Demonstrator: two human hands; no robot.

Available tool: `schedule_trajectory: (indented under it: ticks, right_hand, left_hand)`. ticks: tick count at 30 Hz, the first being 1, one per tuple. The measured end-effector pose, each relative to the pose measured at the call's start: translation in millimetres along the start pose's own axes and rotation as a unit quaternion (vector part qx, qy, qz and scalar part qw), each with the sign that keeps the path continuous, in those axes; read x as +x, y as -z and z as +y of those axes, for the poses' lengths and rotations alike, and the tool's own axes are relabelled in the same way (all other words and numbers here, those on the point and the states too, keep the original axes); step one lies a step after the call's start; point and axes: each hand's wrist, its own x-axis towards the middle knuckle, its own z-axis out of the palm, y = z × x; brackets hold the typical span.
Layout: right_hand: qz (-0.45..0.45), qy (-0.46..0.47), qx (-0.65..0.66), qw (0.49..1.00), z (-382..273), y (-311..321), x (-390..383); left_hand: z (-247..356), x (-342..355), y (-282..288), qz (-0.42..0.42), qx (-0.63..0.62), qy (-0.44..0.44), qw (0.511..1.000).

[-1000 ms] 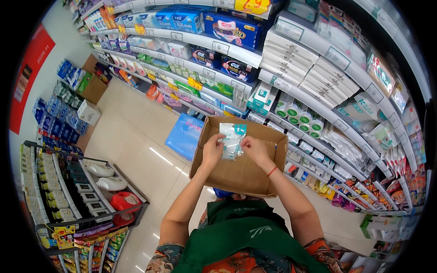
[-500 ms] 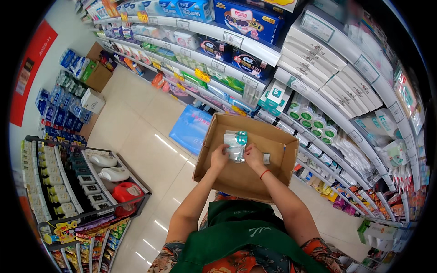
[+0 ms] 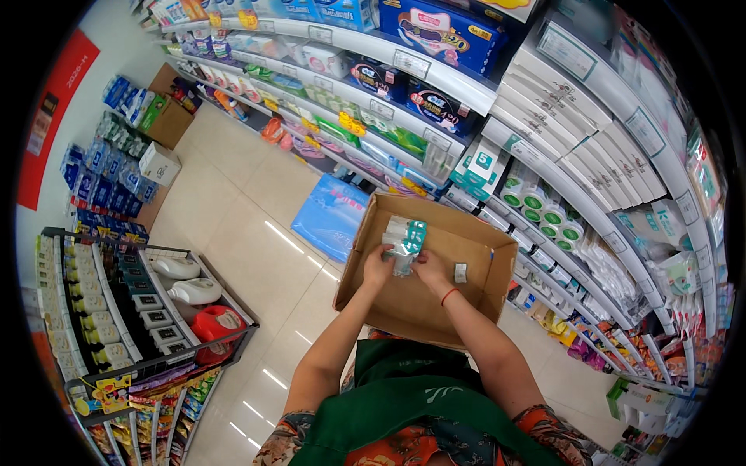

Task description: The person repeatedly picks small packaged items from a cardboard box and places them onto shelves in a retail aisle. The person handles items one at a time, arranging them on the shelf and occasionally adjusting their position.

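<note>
A clear plastic packet with a teal printed end (image 3: 407, 237) is between my hands, over the inside of an open cardboard box (image 3: 378, 308). My left hand (image 3: 378, 265) is closed on its left edge. On the other side, the fingers of my right hand (image 3: 430, 272) pinch the packet's lower right edge. What is inside the packet is too small to make out. Just right of my right hand, a small whitish packet (image 3: 460, 272) lies on the box's bottom. How the box is supported is hidden.
Shelves of boxed and bagged goods (image 3: 544, 132) run along the far side and right. A blue package (image 3: 330, 216) is on the floor beyond the box. At left stands a rack of bottles (image 3: 148, 318); stacked packs (image 3: 116, 179) line the wall.
The packet has tilted, its teal end now leaning up and right. My hands keep their hold on it. The whole scene has shifted slightly in the view.
</note>
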Motion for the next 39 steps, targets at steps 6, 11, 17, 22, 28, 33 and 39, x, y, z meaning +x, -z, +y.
schedule_trajectory:
  ticks: [6,11,17,22,28,33,39]
  right_hand:
    - [-0.066,-0.009,0.097,0.993,-19,1,-5]
    - [-0.026,0.019,0.095,0.995,-20,18,-12]
    - [-0.025,0.066,0.174,0.982,-104,64,-60]
    - [0.004,0.164,0.209,0.964,-155,111,-88]
    - [0.047,0.332,0.156,0.929,-230,174,-136]
    - [0.126,0.434,0.109,0.885,-285,225,-167]
    - [0.256,0.538,-0.052,0.802,-343,269,-192]
  left_hand:
    - [13,-3,5,0.024,0.037,-0.056,0.997]
    - [39,-19,5,0.036,0.083,-0.098,0.991]
    - [86,-23,2,0.031,0.029,-0.219,0.975]
    - [178,-38,13,-0.033,-0.065,-0.261,0.962]
    - [274,-42,26,-0.026,-0.058,-0.394,0.917]
    - [369,-55,44,-0.027,-0.067,-0.501,0.863]
    - [445,-49,52,0.023,-0.059,-0.587,0.807]
